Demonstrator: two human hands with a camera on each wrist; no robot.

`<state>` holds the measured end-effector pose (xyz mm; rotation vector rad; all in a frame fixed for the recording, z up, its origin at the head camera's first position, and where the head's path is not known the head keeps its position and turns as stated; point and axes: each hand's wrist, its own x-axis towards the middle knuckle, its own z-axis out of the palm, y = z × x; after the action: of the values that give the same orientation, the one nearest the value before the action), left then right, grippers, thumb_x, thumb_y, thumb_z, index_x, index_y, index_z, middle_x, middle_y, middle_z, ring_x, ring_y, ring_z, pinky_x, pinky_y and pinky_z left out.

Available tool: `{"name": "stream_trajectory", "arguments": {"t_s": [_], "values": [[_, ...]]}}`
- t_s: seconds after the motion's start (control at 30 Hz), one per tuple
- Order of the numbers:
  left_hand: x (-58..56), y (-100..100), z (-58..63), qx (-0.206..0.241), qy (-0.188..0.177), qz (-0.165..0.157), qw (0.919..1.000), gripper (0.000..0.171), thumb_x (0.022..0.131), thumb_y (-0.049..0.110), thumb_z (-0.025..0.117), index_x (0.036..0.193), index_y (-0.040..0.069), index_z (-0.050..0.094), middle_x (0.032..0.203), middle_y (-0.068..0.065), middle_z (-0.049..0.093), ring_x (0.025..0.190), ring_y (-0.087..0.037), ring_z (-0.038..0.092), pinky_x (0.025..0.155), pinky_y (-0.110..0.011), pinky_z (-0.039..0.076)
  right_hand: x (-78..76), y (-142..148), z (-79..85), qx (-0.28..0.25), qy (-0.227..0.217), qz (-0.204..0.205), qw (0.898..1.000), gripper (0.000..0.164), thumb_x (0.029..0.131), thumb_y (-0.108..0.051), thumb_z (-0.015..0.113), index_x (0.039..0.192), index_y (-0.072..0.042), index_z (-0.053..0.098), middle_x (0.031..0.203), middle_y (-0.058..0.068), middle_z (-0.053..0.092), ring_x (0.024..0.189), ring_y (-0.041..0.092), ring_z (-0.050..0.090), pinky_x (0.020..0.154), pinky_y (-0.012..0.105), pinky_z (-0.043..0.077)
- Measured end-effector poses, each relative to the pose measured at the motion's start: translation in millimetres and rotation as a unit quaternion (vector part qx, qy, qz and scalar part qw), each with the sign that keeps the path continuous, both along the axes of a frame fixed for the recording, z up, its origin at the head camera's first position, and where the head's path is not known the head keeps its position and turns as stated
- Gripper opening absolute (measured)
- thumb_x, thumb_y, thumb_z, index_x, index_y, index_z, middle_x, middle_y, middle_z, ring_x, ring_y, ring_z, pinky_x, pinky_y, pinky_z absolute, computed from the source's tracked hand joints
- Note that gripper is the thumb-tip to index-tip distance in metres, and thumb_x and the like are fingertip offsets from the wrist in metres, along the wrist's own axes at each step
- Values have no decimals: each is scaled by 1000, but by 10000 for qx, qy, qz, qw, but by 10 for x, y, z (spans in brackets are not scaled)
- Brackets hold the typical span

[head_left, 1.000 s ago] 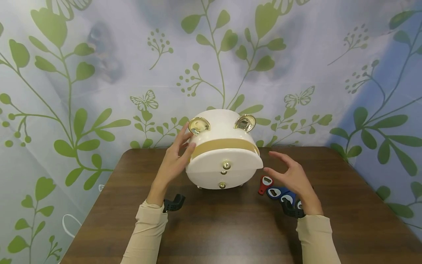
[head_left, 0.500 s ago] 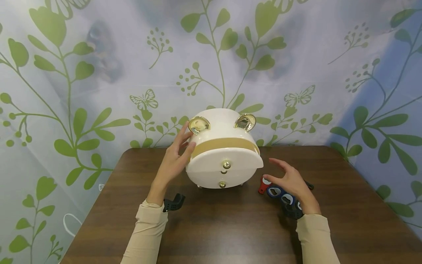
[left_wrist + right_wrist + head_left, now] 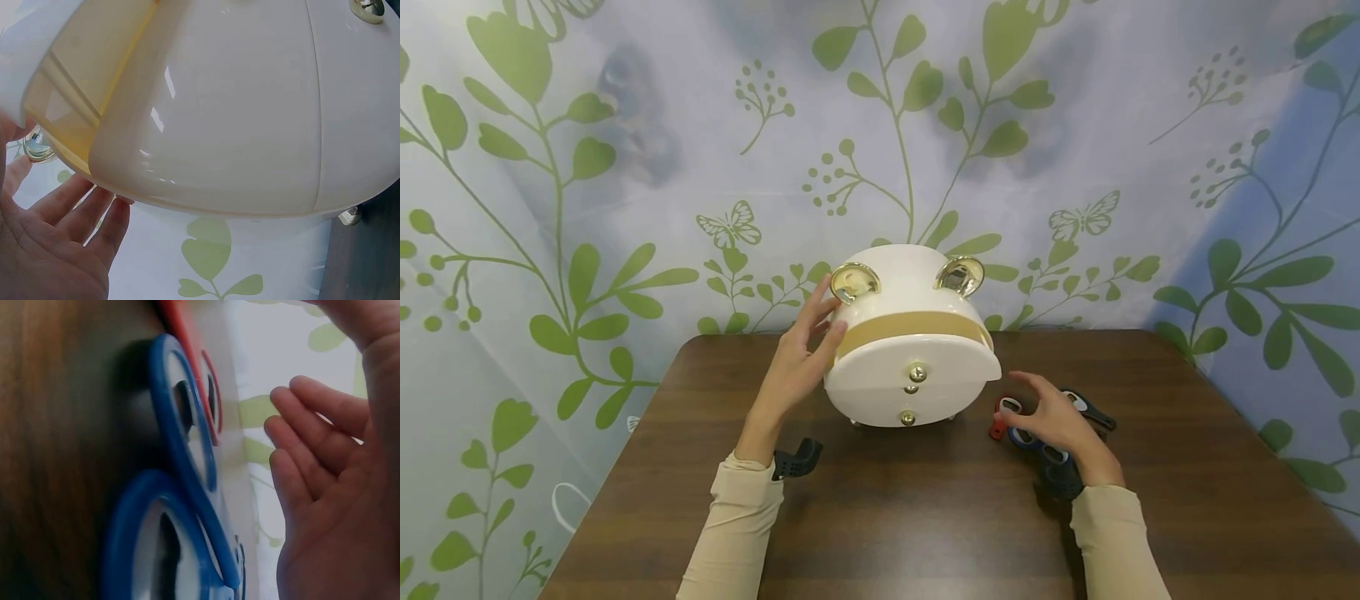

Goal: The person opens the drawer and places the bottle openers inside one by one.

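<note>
A white rounded box with drawers [image 3: 898,279] stands on the table, with gold ears and small gold knobs. Its upper drawer [image 3: 880,358] juts out, showing a yellow-amber inside. My left hand [image 3: 797,367] rests its fingers against the box's left side, below one gold ear; in the left wrist view the fingertips touch the box edge. Over a group of bottle openers hovers my right hand [image 3: 1058,417], fingers extended and thumb apart, holding nothing. Among them are a red bottle opener [image 3: 997,431], blue bottle openers [image 3: 156,381] and a black one [image 3: 1099,417]. The hand partly hides them.
The brown wooden table [image 3: 910,517] reaches back to a leaf-patterned cloth backdrop [image 3: 760,167]. Each wrist wears a dark strap mount [image 3: 797,458]. A white loop [image 3: 568,507] hangs beyond the table's left edge.
My right hand has lowered and come slightly nearer the bottle openers, uncovering the black one. The left hand stays against the box, and the drawer has not moved.
</note>
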<state>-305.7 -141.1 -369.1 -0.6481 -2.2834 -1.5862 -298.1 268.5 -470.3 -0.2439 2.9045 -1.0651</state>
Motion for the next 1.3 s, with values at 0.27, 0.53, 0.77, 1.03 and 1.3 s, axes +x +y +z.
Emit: {"name": "stream_trajectory", "arguments": {"t_s": [0.27, 0.53, 0.77, 1.03, 1.3], "values": [[0, -9, -6, -60, -87, 9, 9999, 65, 106, 41, 57, 160, 54, 22, 155, -2, 51, 145, -19, 47, 120, -47, 41, -35, -11, -107, 81, 83, 178, 9998, 97, 84, -48, 85, 152, 5, 41, 152, 31, 43, 137, 51, 43, 108, 70, 41], [-2, -10, -11, -50, -102, -10, 9999, 66, 106, 39, 57, 160, 52, 22, 155, -3, 51, 145, -20, 47, 120, -46, 41, -51, -28, -162, 9, -67, 476, 9988, 98, 81, -40, 89, 149, 11, 40, 141, 29, 54, 126, 45, 55, 105, 61, 49], [-2, -8, 2, -23, -81, -47, 10000, 67, 106, 37, 58, 162, 47, 22, 155, -5, 51, 146, -20, 46, 121, -46, 40, -48, -25, -166, 94, -13, 559, 9984, 97, 79, -37, 91, 148, 12, 42, 135, 27, 56, 121, 42, 57, 101, 60, 52], [-8, -18, -6, -74, -94, -13, 9999, 66, 106, 39, 56, 161, 51, 22, 155, -3, 51, 145, -19, 47, 120, -45, 40, -51, -25, -174, 69, 9, 574, 9983, 96, 80, -36, 90, 148, 11, 42, 134, 27, 57, 121, 42, 58, 101, 59, 52], [-4, -10, 2, -77, -91, -6, 9999, 66, 106, 41, 57, 160, 53, 22, 154, -2, 52, 145, -17, 47, 120, -43, 41, -40, -31, -176, 71, 20, 504, 9987, 95, 81, -39, 89, 148, 11, 42, 136, 27, 54, 123, 44, 53, 102, 61, 51]]}}
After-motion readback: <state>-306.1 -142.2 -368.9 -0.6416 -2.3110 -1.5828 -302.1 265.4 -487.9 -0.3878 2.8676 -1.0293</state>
